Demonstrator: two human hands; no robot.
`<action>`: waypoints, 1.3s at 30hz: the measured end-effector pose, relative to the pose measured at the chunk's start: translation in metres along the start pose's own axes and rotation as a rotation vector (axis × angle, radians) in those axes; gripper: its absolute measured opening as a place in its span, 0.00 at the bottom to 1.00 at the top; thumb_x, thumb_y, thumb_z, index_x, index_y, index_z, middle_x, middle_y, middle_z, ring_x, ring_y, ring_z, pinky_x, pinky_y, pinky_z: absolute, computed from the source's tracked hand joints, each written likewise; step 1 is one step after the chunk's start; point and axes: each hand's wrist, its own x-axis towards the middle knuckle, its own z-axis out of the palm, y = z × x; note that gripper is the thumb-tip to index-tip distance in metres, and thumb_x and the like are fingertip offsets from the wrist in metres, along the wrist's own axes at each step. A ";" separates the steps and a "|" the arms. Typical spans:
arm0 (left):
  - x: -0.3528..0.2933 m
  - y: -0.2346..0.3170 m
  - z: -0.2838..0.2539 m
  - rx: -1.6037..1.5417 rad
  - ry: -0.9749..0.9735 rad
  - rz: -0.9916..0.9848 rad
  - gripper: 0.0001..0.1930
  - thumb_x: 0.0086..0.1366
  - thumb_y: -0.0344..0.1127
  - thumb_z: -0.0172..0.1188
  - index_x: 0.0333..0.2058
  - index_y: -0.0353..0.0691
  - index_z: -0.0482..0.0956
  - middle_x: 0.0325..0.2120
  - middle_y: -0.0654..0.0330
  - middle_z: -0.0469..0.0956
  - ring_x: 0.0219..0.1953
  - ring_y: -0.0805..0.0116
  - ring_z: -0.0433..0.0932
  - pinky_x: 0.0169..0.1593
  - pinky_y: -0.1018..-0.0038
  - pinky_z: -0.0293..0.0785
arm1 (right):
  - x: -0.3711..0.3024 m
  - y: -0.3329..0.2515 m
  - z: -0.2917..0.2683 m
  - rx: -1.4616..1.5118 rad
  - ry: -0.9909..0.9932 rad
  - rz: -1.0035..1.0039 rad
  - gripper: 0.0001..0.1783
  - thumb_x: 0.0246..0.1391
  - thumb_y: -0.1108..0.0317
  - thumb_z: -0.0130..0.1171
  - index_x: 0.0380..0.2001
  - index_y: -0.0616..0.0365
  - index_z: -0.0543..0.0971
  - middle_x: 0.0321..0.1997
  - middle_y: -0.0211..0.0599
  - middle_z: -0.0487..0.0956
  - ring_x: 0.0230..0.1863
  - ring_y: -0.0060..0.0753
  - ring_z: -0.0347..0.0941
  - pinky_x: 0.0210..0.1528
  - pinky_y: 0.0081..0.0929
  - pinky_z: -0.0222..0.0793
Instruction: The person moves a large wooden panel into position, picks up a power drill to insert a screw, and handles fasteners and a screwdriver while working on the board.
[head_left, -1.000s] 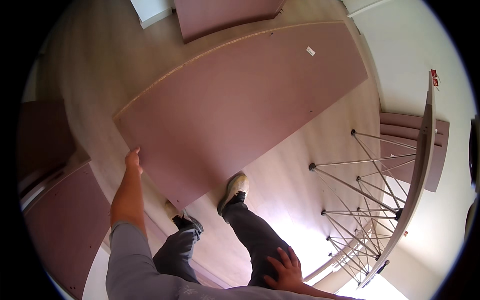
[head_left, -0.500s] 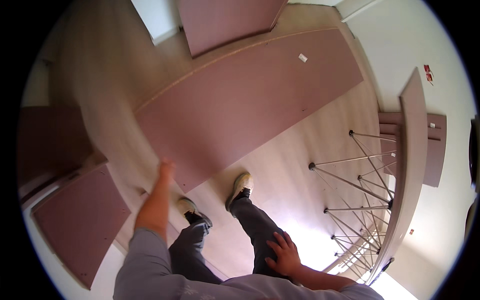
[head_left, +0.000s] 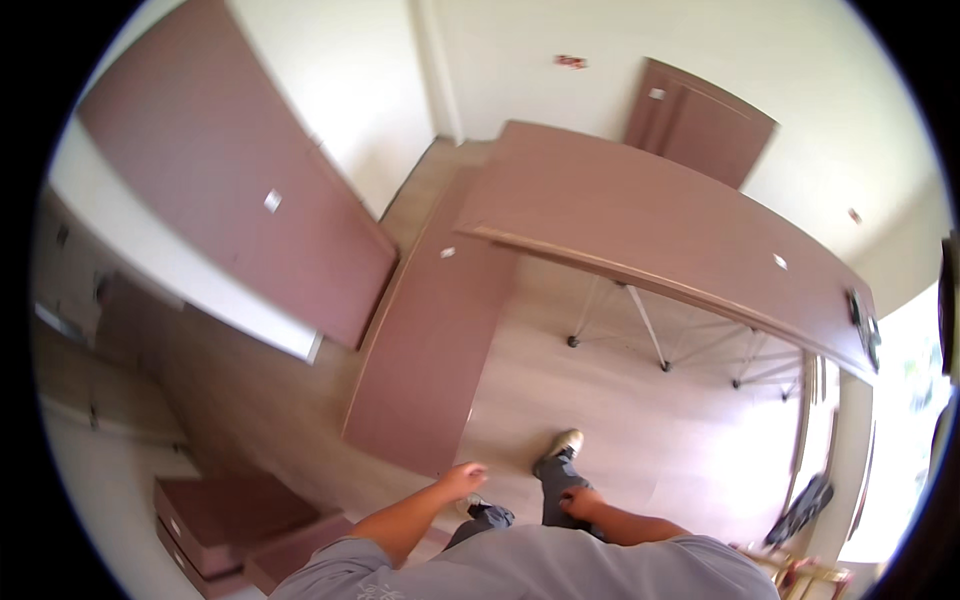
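Nearer by the left hand (head_left: 464, 481) than by the right hand (head_left: 580, 501) to the long brown panel (head_left: 430, 350) on the floor (head_left: 590, 400).
On the right leg (head_left: 556, 480) with the right hand, well apart from the panel; too small there to tell how the fingers bend. At the left, bare fingers with nothing seen in them, too blurred to tell how wide or narrow; just beside the panel's near end, at its right corner, touching or apart impossible to tell. From those fingers, ahead and a little leftward to the panel, flat, with long axis running away and slightly rightward, between the large leaning panel (head_left: 220, 150) on the left and the thin-legged table (head_left: 650, 215) on the right, partly hidden by the table's left end. Farthest, beyond the table, to smaller brown panels (head_left: 725, 130) against the wall (head_left: 830, 165).
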 end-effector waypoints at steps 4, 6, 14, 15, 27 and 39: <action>-0.041 -0.033 -0.066 0.303 0.064 -0.368 0.24 0.68 0.49 0.68 0.53 0.37 0.83 0.45 0.50 0.86 0.48 0.61 0.85 0.50 0.63 0.81 | -0.045 0.099 -0.031 0.435 0.297 0.168 0.22 0.57 0.51 0.62 0.50 0.49 0.87 0.53 0.42 0.86 0.55 0.46 0.82 0.59 0.39 0.76; -0.073 -0.070 -0.112 0.542 0.247 -0.209 0.20 0.66 0.43 0.67 0.50 0.34 0.83 0.41 0.39 0.84 0.42 0.44 0.84 0.44 0.51 0.80 | -0.070 0.156 -0.039 0.534 0.327 0.267 0.24 0.57 0.48 0.59 0.53 0.44 0.86 0.57 0.41 0.84 0.61 0.47 0.78 0.63 0.39 0.74; 0.008 0.085 -0.020 0.945 -0.255 -0.356 0.17 0.68 0.42 0.63 0.47 0.34 0.84 0.43 0.47 0.84 0.47 0.54 0.84 0.48 0.59 0.79 | -0.159 0.432 -0.021 0.342 0.247 0.523 0.24 0.63 0.50 0.57 0.54 0.51 0.85 0.60 0.39 0.83 0.63 0.45 0.77 0.65 0.39 0.72; 0.027 0.111 0.017 0.831 -0.177 -0.340 0.18 0.68 0.43 0.63 0.47 0.34 0.84 0.43 0.47 0.85 0.47 0.56 0.84 0.48 0.61 0.79 | -0.167 0.452 -0.024 0.767 0.425 0.719 0.22 0.61 0.52 0.59 0.52 0.52 0.86 0.57 0.42 0.85 0.61 0.47 0.79 0.63 0.40 0.74; 0.251 0.435 0.212 0.353 -0.113 0.126 0.18 0.69 0.38 0.65 0.53 0.35 0.81 0.45 0.53 0.86 0.48 0.64 0.84 0.53 0.68 0.79 | -0.185 0.491 -0.173 1.305 0.668 0.775 0.18 0.60 0.61 0.63 0.50 0.56 0.86 0.45 0.44 0.88 0.42 0.36 0.86 0.48 0.36 0.81; 0.524 0.702 0.363 0.793 -0.212 0.657 0.33 0.67 0.44 0.64 0.68 0.44 0.69 0.73 0.51 0.60 0.75 0.47 0.58 0.75 0.55 0.58 | -0.244 0.567 -0.282 1.290 0.651 0.912 0.24 0.61 0.59 0.64 0.56 0.60 0.83 0.50 0.41 0.87 0.49 0.36 0.84 0.47 0.34 0.80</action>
